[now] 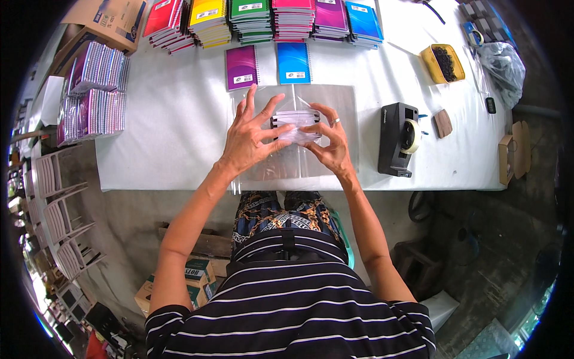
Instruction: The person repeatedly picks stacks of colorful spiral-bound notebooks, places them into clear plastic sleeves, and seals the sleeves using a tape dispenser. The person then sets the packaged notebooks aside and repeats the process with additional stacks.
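A small stack of spiral notebooks (294, 119) stands between my hands, its white page edges facing up and black spiral binding showing at its sides. My left hand (246, 136) grips the stack's left side with thumb and lower fingers, while its upper fingers fan out. At the right side, my right hand (330, 142), with a ring on one finger, curls its fingers and thumb around the stack. Beneath lies a clear plastic sheet (260, 169) on the white table. Just beyond the sheet rest a purple notebook (241, 64) and a blue notebook (293, 61), side by side.
Stacks of coloured notebooks (251, 21) line the far edge. Plastic-wrapped notebooks (103, 110) and a cardboard box (107, 27) stand left. To the right are a black tape dispenser (391, 140), a brown block (442, 123) and a yellow tub (435, 70) of black pieces.
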Demonstrator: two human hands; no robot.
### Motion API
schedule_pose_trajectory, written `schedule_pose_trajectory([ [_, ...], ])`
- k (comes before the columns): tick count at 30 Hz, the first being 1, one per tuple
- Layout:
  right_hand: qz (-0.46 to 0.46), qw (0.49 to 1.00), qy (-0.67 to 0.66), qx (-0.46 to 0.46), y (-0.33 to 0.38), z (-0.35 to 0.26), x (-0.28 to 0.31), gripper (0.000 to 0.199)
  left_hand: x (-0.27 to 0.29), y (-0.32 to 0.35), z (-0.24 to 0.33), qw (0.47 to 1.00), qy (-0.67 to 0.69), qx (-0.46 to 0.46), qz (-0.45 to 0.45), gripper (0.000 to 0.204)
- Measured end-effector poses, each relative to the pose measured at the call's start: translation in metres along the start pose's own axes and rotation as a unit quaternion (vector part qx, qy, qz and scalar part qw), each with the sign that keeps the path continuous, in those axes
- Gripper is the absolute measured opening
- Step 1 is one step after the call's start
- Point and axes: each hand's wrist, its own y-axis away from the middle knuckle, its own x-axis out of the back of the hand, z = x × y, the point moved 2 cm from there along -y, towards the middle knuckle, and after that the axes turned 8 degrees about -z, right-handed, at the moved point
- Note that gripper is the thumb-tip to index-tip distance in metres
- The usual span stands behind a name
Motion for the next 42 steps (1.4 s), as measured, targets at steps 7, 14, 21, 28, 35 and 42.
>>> schedule_pose_trajectory([
  [7, -0.001, 0.998, 0.049, -0.039, -0.015, -0.001, 0.007, 0.016, 0.01, -0.021, -0.014, 0.999, 0.02, -0.02, -0.045, 0.026],
  [14, -0.015, 0.997, 0.061, -0.051, -0.026, 0.004, 0.013, 0.012, -0.004, -0.035, -0.03, 0.986, 0.16, -0.053, 0.017, 0.038],
  [21, -0.026, 0.972, -0.122, -0.201, -0.044, 0.002, 0.021, 0.018, -0.011, -0.051, -0.047, 0.808, 0.518, 0.16, -0.23, 0.05],
  [28, -0.105, 0.958, -0.176, -0.202, -0.049, 0.016, 0.02, 0.017, -0.009, -0.064, -0.055, 0.801, 0.509, 0.08, -0.304, 0.037],
  [35, -0.085, 0.985, -0.083, -0.129, -0.05, -0.001, 0.018, 0.024, 0.023, -0.046, -0.017, 0.966, -0.049, -0.094, -0.236, 0.059],
  [42, -0.098, 0.968, 0.23, -0.02, -0.007, -0.037, 0.058, 0.044, 0.013, -0.021, 0.003, 0.947, -0.228, -0.13, -0.185, 0.065],
])
